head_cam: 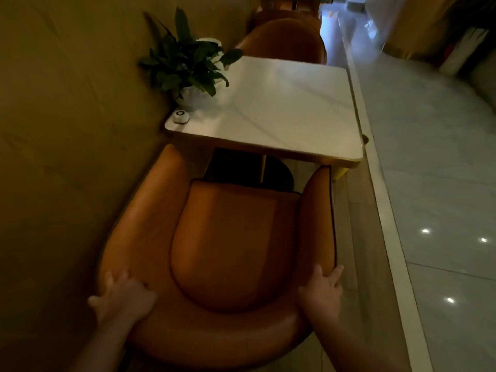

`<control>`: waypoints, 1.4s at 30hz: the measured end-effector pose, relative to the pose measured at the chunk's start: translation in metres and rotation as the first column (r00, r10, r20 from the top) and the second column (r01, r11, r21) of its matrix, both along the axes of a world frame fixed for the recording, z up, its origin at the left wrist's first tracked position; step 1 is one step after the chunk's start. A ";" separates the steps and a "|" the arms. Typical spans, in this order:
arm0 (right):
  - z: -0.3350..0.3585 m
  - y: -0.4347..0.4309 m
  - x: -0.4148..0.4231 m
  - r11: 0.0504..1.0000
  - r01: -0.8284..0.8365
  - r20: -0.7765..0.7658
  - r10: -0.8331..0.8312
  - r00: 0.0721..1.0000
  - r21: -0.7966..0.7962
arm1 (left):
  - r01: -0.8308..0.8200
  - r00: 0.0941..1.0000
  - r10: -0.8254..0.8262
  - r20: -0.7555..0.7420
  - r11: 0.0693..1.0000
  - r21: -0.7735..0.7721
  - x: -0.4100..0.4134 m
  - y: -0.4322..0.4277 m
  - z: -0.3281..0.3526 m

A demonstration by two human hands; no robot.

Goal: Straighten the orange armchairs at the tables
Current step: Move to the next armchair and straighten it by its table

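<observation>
An orange armchair [230, 245] stands right below me, its open front facing a white marble-top table [284, 111]. My left hand [122, 296] grips the curved backrest on its left side, next to the wall. On the right side of the backrest rests my right hand [323, 289], fingers spread against the outer edge. A second orange armchair [284, 40] sits at the far side of the table, its back toward me. The near chair's arm tips reach just under the table edge.
A beige wall [67, 130] runs close along the left. A potted green plant [185, 65] and a small white call button [181, 116] stand on the table's left part. To the right, a raised pale curb [381, 183] borders a glossy tiled floor [442, 183].
</observation>
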State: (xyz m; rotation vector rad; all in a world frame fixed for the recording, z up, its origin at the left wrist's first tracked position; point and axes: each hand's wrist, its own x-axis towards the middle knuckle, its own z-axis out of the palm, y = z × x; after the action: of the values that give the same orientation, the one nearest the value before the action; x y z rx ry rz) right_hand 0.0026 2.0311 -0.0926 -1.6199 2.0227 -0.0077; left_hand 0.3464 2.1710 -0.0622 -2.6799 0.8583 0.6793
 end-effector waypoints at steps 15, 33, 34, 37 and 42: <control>-0.001 0.005 -0.008 0.999 0.027 0.067 -0.029 0.997 0.025 | 0.046 0.998 -0.050 -0.042 0.995 -0.089 0.006 0.008 -0.007; 0.002 0.010 0.002 0.997 0.052 0.019 -0.054 0.998 0.064 | -0.024 1.000 0.026 0.010 0.989 -0.144 0.015 0.005 -0.006; 0.002 0.010 0.002 0.997 0.050 0.019 -0.051 0.999 0.065 | -0.023 1.000 0.024 0.008 0.988 -0.152 0.014 0.005 -0.005; 0.002 0.008 0.001 0.997 0.047 0.036 -0.049 0.998 0.068 | -0.025 1.000 0.023 -0.014 0.985 -0.170 0.014 0.005 -0.004; 0.001 0.009 0.003 0.997 0.062 0.039 -0.064 0.997 0.056 | -0.034 0.999 0.033 -0.009 0.985 -0.171 0.013 0.003 -0.003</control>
State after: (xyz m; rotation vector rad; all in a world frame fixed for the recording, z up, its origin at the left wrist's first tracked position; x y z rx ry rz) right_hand 0.0052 2.0403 -0.0916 -1.5103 2.0250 -0.0083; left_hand 0.3592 2.1744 -0.0653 -2.8513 0.9143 0.6484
